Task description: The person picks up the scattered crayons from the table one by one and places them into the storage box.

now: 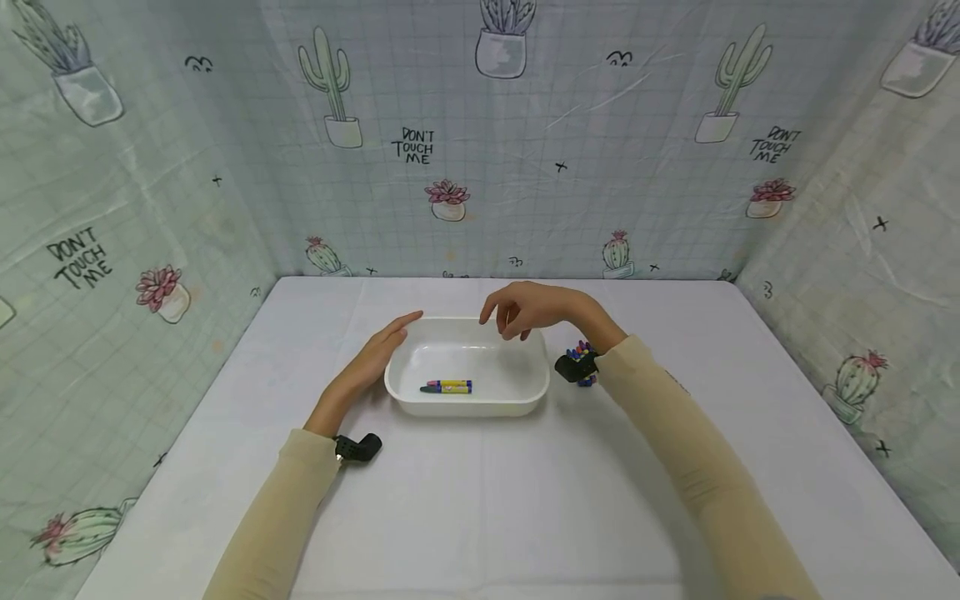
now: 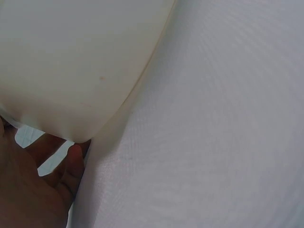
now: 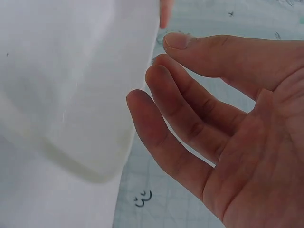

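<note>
A white tray (image 1: 468,409) lies on the table with two crayons (image 1: 452,387) side by side near its front left, one pink-tipped and one dark green. Along the tray's left wall rests my left hand (image 1: 378,354), fingers extended toward the far corner. The left wrist view shows those fingers (image 2: 71,171) against the tray's outer side. Over the tray's far right part hovers my right hand (image 1: 536,308), its fingers loosely bent. In the right wrist view the thumb and fingers (image 3: 185,107) stand apart with nothing between them.
A cluster of crayons (image 1: 581,349) lies just right of the tray, partly hidden by the black wrist camera (image 1: 576,367). The white-covered table (image 1: 480,500) meets patterned cloth walls (image 1: 525,208) at the back and on both sides.
</note>
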Demonstrator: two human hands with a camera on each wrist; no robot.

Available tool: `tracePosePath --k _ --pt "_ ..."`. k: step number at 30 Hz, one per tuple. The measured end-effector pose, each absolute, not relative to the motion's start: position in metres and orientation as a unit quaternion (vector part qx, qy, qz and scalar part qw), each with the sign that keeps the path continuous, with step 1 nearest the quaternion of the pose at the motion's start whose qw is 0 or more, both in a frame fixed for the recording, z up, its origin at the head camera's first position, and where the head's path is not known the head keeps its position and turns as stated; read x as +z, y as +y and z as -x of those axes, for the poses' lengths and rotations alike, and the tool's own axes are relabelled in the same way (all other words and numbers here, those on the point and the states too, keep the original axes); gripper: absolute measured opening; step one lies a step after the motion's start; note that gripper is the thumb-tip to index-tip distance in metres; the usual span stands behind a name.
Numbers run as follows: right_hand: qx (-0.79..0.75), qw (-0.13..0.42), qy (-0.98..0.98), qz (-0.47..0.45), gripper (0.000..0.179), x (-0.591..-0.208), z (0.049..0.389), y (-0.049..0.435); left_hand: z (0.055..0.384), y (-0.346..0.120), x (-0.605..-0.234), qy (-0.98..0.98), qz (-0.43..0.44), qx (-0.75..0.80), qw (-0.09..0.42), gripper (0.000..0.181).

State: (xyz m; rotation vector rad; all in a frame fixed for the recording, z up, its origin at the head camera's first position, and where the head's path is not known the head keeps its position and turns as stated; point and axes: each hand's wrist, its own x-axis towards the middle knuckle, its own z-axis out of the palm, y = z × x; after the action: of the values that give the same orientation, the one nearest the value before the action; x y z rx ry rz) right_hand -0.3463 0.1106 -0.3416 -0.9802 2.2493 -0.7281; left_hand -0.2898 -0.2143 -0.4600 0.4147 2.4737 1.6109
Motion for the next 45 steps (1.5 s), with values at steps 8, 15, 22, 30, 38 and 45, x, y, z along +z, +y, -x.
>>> tracePosePath --k 8,15,22,30,38,45 --pt "-0.292 0.255 0.856 0.343 0.035 -0.340 0.338 0.150 0.292 -0.216 -0.463 0.834 -0.141 0.529 0.074 0.049" --pt "-0.312 0.210 0.876 0.303 0.035 -0.346 0.331 0.188 0.294 -0.215 -0.463 0.838 -0.146 0.520 0.070 0.050" --pt "-0.341 0.168 0.883 0.276 0.037 -0.357 0.321 0.225 0.294 -0.216 -0.465 0.839 -0.148 0.518 0.071 0.050" --pt "-0.366 0.145 0.891 0.228 0.037 -0.374 0.312 0.262 0.293 -0.215 -0.465 0.833 -0.147 0.529 0.074 0.050" --pt "-0.372 0.131 0.903 0.169 0.038 -0.395 0.308 0.284 0.290 -0.215 -0.462 0.830 -0.146 0.534 0.074 0.050" --pt "-0.379 0.148 0.905 0.126 0.043 -0.403 0.303 0.291 0.290 -0.215 -0.463 0.834 -0.151 0.527 0.069 0.050"
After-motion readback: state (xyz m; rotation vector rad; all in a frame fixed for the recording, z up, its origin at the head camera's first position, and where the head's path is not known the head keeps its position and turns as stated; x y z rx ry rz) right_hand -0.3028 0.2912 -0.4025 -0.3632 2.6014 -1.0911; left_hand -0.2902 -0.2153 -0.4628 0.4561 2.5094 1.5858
